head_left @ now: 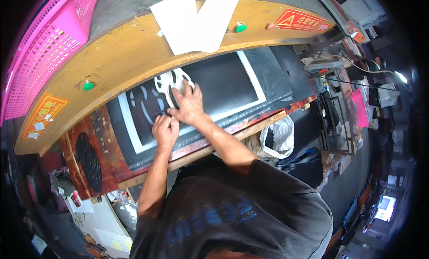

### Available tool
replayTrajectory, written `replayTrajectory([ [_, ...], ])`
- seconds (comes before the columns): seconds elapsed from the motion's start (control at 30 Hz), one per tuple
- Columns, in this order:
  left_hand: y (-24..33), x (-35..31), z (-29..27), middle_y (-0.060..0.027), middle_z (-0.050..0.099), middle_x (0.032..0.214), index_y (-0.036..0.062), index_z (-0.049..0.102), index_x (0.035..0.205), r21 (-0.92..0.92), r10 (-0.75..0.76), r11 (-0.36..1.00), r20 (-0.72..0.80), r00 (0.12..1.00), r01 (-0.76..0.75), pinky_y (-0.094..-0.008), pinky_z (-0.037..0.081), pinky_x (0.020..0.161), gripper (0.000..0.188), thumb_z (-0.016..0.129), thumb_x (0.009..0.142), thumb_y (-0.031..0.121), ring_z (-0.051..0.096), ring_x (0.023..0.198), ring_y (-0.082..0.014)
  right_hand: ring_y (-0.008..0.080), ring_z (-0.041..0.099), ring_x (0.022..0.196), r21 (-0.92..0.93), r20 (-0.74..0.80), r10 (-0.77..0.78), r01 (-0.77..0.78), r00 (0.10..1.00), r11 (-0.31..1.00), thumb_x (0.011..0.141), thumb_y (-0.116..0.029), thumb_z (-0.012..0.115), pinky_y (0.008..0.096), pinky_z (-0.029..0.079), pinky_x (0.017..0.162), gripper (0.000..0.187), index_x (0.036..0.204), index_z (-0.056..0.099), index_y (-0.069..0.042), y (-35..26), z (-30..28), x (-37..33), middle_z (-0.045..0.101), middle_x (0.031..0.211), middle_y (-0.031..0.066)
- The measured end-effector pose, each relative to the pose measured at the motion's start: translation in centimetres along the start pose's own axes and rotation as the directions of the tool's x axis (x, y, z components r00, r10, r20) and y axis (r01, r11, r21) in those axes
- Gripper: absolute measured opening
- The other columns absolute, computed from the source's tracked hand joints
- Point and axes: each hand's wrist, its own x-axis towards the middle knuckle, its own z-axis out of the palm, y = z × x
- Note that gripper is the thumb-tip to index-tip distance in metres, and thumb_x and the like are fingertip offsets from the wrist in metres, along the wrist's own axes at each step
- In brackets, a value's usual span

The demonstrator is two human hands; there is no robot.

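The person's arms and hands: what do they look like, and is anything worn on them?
Both hands, the left hand and the right hand, are bare: no gloves, and no rings or watch that I can make out. The forearms are bare too. Short sleeves of a dark T-shirt with a faded blue print end near the elbows.

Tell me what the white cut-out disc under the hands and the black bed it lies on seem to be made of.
The white cut-out disc looks like thin card or plastic sheet: flat, matte, with clean curved slots; which of the two I cannot tell. The right hand presses on it, and the left hand is at its lower edge. The black bed looks like matte rubber or foam mat, dull, scuffed, with a white border line.
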Motion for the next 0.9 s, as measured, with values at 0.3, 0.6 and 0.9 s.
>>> replayTrajectory([
  [0.3,4.4,-10.3,-1.1,-0.008,0.056,0.068,0.0097,0.053,0.062,0.155,0.015,0.988,0.031,0.999,-0.019,-0.0458,0.047,0.056,0.025,0.073,0.077,0.009,0.056,0.065,-0.0315,0.0363,0.061,0.128,0.44,0.08,-0.053,0.012,0.995,0.898,0.073,-0.026,0.082,0.0451,0.053,0.108,0.074,0.143,0.069,-0.008,3.9,-3.7,-7.6,0.056,0.153,0.0217],
  [0.6,5.9,-12.8,-1.8,-0.0056,0.058,0.07,0.0109,0.057,0.062,0.209,-0.019,0.978,0.087,0.996,0.001,-0.0463,0.049,0.058,0.026,0.076,0.078,0.018,0.06,0.071,-0.0293,0.0296,0.056,0.139,0.626,-0.146,0.114,0.003,0.983,0.779,0.074,-0.024,0.086,0.0383,0.047,0.115,0.067,0.134,0.072,0.003,9.4,-6.2,-11.0,0.058,0.152,0.0192],
  [0.9,5.5,-11.4,-1.7,-0.0058,0.058,0.07,0.0108,0.057,0.063,0.204,0.009,0.978,0.093,0.996,-0.028,-0.0453,0.049,0.059,0.026,0.077,0.078,0.015,0.059,0.069,-0.0294,0.0495,0.044,0.135,-0.063,-0.312,0.005,-0.026,0.95,0.998,0.067,-0.033,0.083,0.0574,0.044,0.113,0.059,0.12,0.081,-0.007,8.4,-3.0,-11.6,0.06,0.147,0.0139],
])
